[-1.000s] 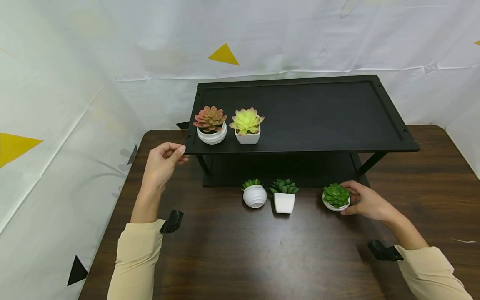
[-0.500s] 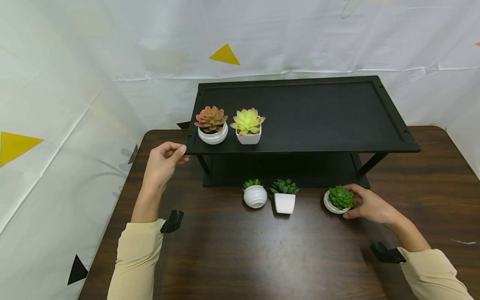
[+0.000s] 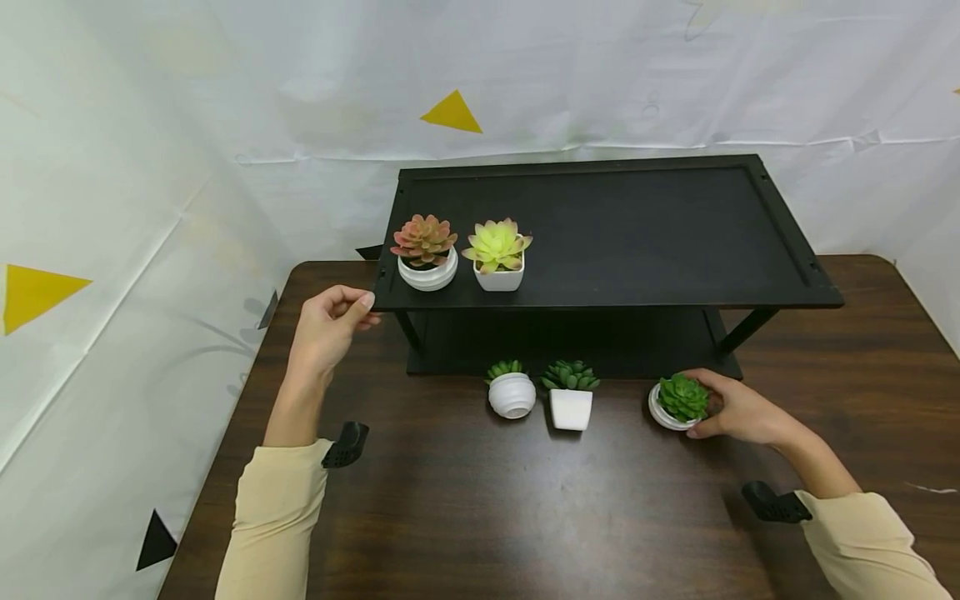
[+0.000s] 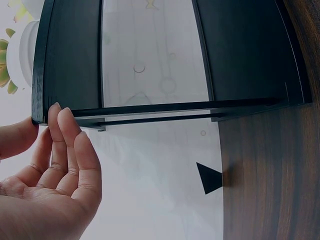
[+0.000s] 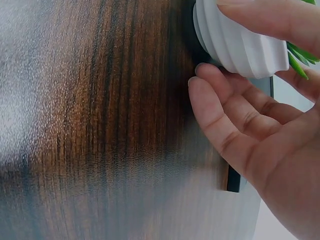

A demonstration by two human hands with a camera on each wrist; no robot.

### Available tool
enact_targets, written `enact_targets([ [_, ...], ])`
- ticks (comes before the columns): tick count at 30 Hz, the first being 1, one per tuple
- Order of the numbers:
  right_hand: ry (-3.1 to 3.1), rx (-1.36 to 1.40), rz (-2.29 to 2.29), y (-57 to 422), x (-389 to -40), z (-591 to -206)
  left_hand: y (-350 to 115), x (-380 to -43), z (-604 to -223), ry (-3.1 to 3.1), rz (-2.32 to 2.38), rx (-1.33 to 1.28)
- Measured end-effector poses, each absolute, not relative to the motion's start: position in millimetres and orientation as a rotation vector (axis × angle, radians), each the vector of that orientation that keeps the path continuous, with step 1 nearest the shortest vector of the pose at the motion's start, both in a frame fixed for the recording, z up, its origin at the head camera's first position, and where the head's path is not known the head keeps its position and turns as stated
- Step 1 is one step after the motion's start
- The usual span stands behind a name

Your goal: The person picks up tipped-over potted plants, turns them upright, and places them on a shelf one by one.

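Observation:
My left hand (image 3: 327,327) pinches the front left corner of the black two-tier shelf (image 3: 660,233). In the left wrist view, the thumb is on top of the board (image 4: 40,95) and the fingertips are below it. My right hand (image 3: 742,408) holds a green succulent (image 3: 682,397) in a ribbed white pot (image 5: 240,42), thumb on one side and fingers on the other. That pot is at or just above the tabletop, by the shelf's front right. A reddish succulent (image 3: 424,240) and a yellow-green succulent (image 3: 498,247) stand on the upper tier at the left.
Two more potted succulents, one in a round white pot (image 3: 512,395) and one in a square white pot (image 3: 571,409), are on the brown wooden table (image 3: 480,508) before the shelf. A white cloth (image 3: 570,75) hangs behind and at the sides.
The green succulent in my right hand has shifted slightly right and tipped toward the hand, then stayed nearly still. My left hand keeps its grip on the shelf corner.

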State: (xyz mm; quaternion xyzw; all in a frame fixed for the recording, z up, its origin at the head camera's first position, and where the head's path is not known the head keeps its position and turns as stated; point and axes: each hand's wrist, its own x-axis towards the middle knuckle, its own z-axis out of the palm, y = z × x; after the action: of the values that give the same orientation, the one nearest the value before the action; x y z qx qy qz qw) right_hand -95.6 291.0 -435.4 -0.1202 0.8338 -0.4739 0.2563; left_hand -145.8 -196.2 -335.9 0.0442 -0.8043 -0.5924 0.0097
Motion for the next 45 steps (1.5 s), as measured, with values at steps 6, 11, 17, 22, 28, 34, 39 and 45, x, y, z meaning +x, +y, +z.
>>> enact_targets([
  [6,2.296,-0.308,-1.237,289.2,-94.6,-432.9,-196.6,-145.7,-336.2,-2.515,-1.847,0.138],
  [11,2.317,-0.314,-1.216,288.5,-93.5,-432.7,-196.6,-145.7,-336.0,-2.517,-1.844,0.137],
  [17,2.373,-0.319,-1.188,289.0,-92.0,-434.9,-196.4,-145.3,-335.9,-2.521,-1.836,0.136],
  [22,2.406,-0.318,-1.170,289.0,-90.4,-435.7,-196.5,-145.1,-335.7,-2.514,-1.844,0.130],
  [28,2.426,-0.297,-1.172,289.7,-89.4,-436.1,-196.6,-145.1,-335.6,-2.515,-1.842,0.129],
  [34,2.412,-0.263,-1.191,289.8,-88.6,-436.9,-196.9,-145.2,-335.9,-2.507,-1.846,0.126],
  [39,2.409,-0.247,-1.193,288.6,-87.1,-434.1,-196.9,-145.4,-336.3,-2.502,-1.851,0.121],
  [45,2.418,-0.246,-1.194,287.8,-86.0,-429.1,-196.9,-146.3,-336.5,-2.499,-1.853,0.116],
])
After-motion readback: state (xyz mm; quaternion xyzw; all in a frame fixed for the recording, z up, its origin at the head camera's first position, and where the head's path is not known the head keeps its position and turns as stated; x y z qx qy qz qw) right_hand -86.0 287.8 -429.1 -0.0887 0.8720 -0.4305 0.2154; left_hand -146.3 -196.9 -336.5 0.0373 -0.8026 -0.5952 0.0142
